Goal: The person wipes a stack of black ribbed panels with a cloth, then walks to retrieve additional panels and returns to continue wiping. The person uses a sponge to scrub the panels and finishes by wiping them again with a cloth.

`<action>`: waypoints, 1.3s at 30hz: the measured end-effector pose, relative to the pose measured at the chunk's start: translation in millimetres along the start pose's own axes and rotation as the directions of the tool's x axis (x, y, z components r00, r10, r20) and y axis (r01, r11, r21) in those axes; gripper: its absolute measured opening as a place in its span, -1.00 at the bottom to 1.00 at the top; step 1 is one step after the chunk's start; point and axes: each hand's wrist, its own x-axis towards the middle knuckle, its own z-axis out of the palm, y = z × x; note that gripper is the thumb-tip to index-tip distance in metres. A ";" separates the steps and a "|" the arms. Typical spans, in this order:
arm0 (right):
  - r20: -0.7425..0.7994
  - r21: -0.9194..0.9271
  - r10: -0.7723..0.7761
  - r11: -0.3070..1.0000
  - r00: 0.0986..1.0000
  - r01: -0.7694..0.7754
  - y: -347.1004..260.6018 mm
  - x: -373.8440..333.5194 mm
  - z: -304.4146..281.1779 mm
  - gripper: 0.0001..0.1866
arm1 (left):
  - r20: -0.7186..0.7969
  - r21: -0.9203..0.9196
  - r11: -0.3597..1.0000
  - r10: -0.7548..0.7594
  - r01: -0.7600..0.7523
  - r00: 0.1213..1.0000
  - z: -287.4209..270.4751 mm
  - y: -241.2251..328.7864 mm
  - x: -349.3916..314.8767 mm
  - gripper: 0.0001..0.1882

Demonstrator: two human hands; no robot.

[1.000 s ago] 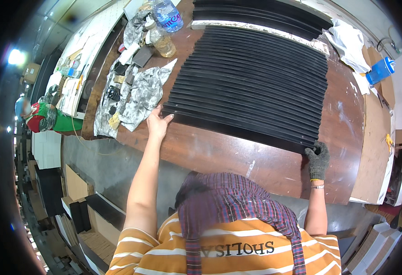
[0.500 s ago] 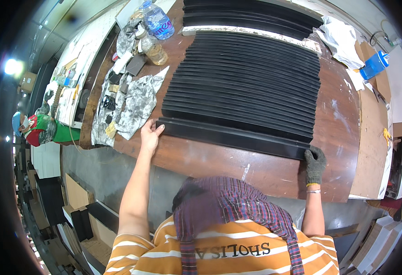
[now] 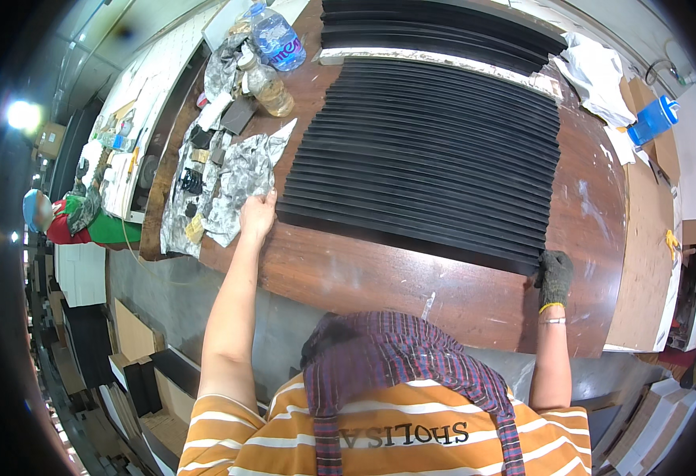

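Observation:
Many long black strips [image 3: 435,151] lie side by side in a ridged row on the brown tabletop. The nearest black strip [image 3: 411,250] rests against the row's near side. My bare left hand [image 3: 258,216] is at its left end, fingers curled together at the corner. A dark grey glove with a yellow cuff covers my right hand [image 3: 554,279], which is closed around the right end. The glove partly hides that end. Beyond a pale, paint-stained bar [image 3: 443,65] lies another group of black strips [image 3: 435,32].
Left of the row is a smeared plastic sheet [image 3: 245,186] with blocks and rags. Behind it stand a clear bottle [image 3: 273,94] and a larger bluish bottle [image 3: 278,40]. At right are white cloth [image 3: 598,79] and a blue jug [image 3: 651,120]. A co-worker [image 3: 74,218] is far left.
The nearest strip has moved away from me, closing the gap to the row. Both hands moved forward with it, and the left hand's fingers went from spread to curled.

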 end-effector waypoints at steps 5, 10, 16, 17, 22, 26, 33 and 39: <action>-0.025 0.262 -0.106 0.959 0.994 0.108 15.9 -18.6 -4.9 -0.82 | 0.149 -0.441 0.894 -0.017 0.082 0.989 7.2 -25.2 -7.6 -0.61; -0.242 0.243 -0.315 0.896 0.918 0.372 8.6 -31.5 25.5 -0.59 | 0.059 -0.801 0.597 -0.008 0.052 0.998 26.3 -20.8 -11.7 -0.52; -0.170 0.119 -0.454 0.872 0.875 0.475 -1.6 -31.9 51.1 -0.45 | 0.110 -0.763 0.647 0.144 -0.009 0.983 47.6 -7.3 -19.5 -0.38; -0.170 -0.013 -0.451 0.890 0.876 0.455 -1.7 -30.2 51.9 -0.45 | 0.113 -0.784 0.621 0.143 0.000 0.983 47.7 -6.7 -20.2 -0.38; -0.243 0.148 -0.388 0.891 0.889 0.430 0.1 -24.3 51.9 -0.41 | 0.031 -0.644 0.753 0.199 -0.133 0.980 45.2 -3.2 -21.5 -0.34; -0.512 -0.151 -0.364 0.930 0.778 0.335 -3.0 -47.8 44.3 -0.47 | -0.225 -0.623 0.727 0.188 -0.290 0.956 47.0 -15.5 -41.5 -0.34; -0.143 -0.265 -0.857 0.516 0.496 0.815 -8.4 -152.0 72.6 -0.58 | -0.520 -0.437 0.827 0.089 -0.354 0.850 6.4 -113.8 -103.5 -0.50; 0.211 0.173 -0.815 0.575 0.540 0.800 -5.8 -210.1 192.2 -0.53 | -0.634 -0.561 0.817 -0.318 -0.136 0.704 -10.8 -229.2 -159.4 -0.50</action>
